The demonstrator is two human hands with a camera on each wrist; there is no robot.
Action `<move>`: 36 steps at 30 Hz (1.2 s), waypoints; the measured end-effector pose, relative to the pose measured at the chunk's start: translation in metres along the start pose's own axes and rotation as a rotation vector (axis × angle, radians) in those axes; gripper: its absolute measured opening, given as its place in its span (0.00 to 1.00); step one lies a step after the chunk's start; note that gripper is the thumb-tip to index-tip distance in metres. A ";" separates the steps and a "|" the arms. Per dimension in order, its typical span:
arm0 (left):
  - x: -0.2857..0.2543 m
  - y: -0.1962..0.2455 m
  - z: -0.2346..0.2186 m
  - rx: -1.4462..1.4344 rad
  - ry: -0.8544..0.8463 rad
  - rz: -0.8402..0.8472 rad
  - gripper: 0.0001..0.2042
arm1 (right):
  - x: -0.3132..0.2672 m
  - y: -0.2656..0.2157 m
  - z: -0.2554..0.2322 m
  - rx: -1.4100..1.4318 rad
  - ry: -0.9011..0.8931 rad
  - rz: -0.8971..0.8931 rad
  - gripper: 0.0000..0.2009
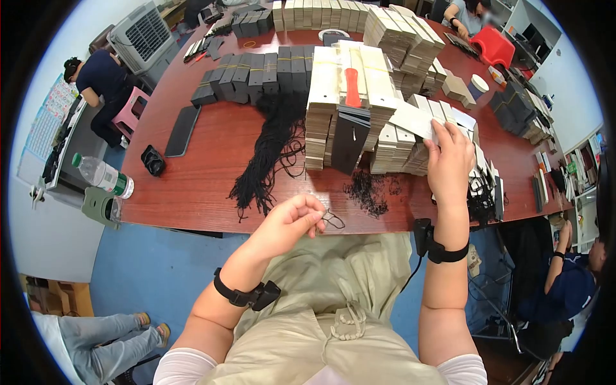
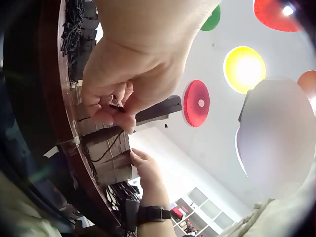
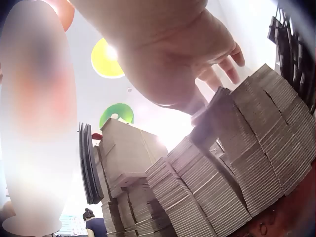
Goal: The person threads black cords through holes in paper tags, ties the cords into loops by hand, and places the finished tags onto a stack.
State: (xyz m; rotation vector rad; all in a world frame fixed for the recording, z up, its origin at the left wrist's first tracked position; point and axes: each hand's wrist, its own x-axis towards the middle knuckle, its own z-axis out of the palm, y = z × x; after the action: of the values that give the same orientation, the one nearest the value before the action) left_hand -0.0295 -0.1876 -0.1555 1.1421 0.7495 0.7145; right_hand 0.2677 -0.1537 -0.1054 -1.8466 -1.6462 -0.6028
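My left hand pinches a thin black cord loop between thumb and fingertips, just over the table's near edge. In the left wrist view the cord hangs down from those fingers. My right hand reaches over the stacks at right and grips the end of a flat cream card, thumb at its edge. Under that hand stand stacks of cream cards. Loose black cords lie on the table between the hands.
A thick bundle of black cords lies left of the tall cream stack. Black cards lean on that stack, beneath an orange-red handled tool. Further left are a phone, a black case and a bottle.
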 end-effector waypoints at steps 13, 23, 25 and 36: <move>-0.008 0.013 0.000 0.087 -0.016 -0.013 0.20 | 0.005 0.004 -0.003 0.127 -0.011 -0.132 0.13; -0.016 0.028 0.004 0.151 -0.071 0.115 0.28 | -0.016 -0.034 -0.023 1.001 0.233 0.203 0.19; -0.018 0.039 0.009 0.206 -0.073 0.148 0.29 | -0.035 -0.050 -0.027 1.090 0.178 0.030 0.20; -0.017 0.102 0.016 0.508 -0.149 0.606 0.25 | -0.058 -0.088 -0.010 0.865 0.258 -0.206 0.22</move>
State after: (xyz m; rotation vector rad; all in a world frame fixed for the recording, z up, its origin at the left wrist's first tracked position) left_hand -0.0373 -0.1840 -0.0515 1.9076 0.4603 0.9529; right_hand 0.1733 -0.1968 -0.1264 -0.9440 -1.5726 -0.1385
